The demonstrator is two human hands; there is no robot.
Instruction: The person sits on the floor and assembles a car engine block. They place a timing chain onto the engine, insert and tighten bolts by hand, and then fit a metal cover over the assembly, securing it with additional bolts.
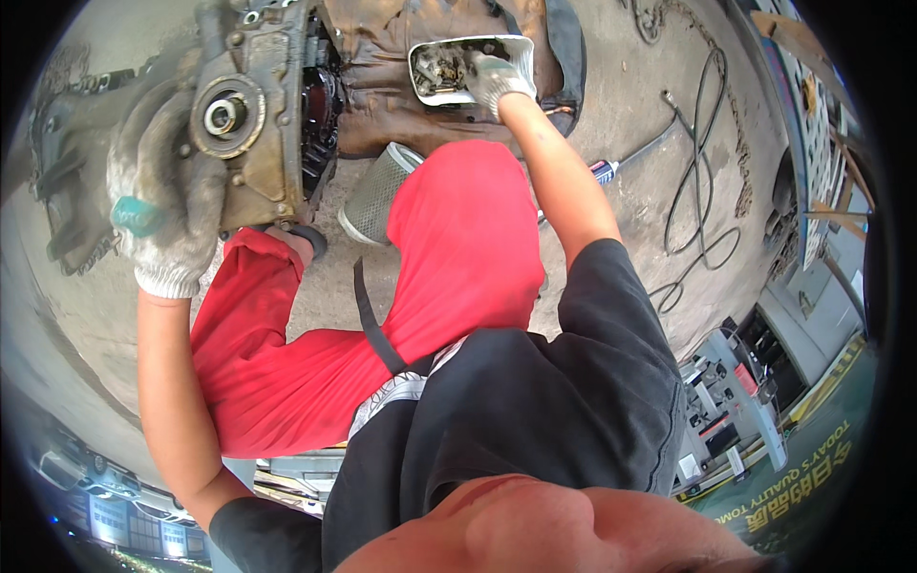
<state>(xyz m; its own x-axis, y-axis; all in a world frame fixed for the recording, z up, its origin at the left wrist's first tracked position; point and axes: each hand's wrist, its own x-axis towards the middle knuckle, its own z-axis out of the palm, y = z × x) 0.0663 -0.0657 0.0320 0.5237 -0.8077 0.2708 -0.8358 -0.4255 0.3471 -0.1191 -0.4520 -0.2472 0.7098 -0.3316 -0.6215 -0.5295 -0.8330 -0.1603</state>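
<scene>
A greasy metal engine block (258, 72) stands at the upper left, with a round seal and shaft end (225, 116) on its face. My left hand (167, 205), in a dirty white knit glove with a green patch, lies against its left side, fingers stretched out along the metal. My right hand (499, 78), gloved likewise, reaches into a white plastic tub (523, 50). Inside the tub are bolts and small metal parts (441, 72). My right fingertips are down among these, dark with grease and hard to make out, so whether they grip a part cannot be told.
The tub sits on a brown, oil-stained sheet (377, 76). Between my legs and the block stands a grey mesh-sided basket (373, 201). A blue and white tube (604, 172) and a looping black hose (702, 153) lie on the concrete at right. Shelving holds equipment (716, 401) at lower right.
</scene>
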